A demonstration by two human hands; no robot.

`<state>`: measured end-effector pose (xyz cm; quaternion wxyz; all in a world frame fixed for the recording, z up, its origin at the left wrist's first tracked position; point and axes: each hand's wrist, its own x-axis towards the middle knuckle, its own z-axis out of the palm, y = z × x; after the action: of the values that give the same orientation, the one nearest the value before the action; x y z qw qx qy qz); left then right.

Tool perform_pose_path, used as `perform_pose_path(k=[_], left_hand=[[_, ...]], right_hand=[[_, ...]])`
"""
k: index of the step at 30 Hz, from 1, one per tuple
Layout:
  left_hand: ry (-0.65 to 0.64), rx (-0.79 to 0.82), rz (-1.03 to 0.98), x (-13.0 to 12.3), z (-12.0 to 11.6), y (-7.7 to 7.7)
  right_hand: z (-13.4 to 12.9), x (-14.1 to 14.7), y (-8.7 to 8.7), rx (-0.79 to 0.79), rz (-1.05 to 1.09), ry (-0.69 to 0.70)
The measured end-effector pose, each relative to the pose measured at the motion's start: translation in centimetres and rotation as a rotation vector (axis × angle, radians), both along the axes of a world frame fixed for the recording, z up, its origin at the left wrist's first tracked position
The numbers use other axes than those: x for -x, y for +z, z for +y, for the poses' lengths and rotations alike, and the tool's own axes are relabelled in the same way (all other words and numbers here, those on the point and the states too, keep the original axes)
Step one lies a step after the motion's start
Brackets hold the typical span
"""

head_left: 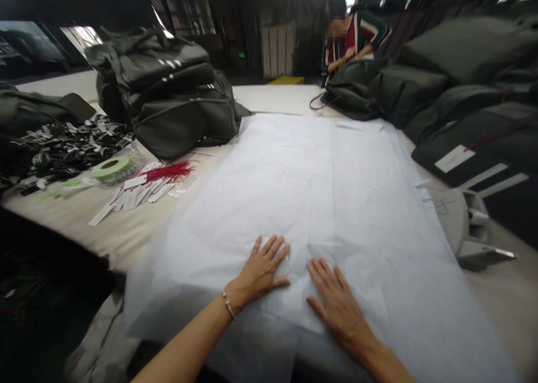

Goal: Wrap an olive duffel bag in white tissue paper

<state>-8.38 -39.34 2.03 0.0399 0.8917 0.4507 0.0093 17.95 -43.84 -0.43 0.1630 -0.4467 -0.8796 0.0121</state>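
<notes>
White sheet of thin, see-through stuff spreads over the middle of the bench, running from near the far edge to past the near one, creased in places. Dark bags are heaped along the bench's right edge, and a smaller pile of bags stands toward its far left corner. Beyond the heap on the right I can see another person in a striped top, bent over a bag. By the left edge lies a jumble of dark straps. On the right side, just beside the sheet, sits a grey tape dispenser. Near the bench's edge, the left hand and right hand lie palm down on the sheet, side by side but apart, fingers spread, gripping nothing. Toward the left edge are a green tape roll and white tags with red strings.
</notes>
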Motion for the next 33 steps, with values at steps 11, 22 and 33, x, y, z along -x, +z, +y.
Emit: perform_pose_path(k=[11,22,33], left_hand=[[0.028,0.078,0.026,-0.5,0.3,-0.6],[0.011,0.05,0.074,-0.6,0.5,-0.3],[-0.042,-0.134,0.006,0.7,1.3,-2.0]], right_hand=[[-4.3,-8.1,6.7,0.46,0.653,-0.618],[-15.5,-9.2,3.7,1.049,0.761,-0.981],[-10.2,-19.4,8.6,0.653,0.843,-1.064]])
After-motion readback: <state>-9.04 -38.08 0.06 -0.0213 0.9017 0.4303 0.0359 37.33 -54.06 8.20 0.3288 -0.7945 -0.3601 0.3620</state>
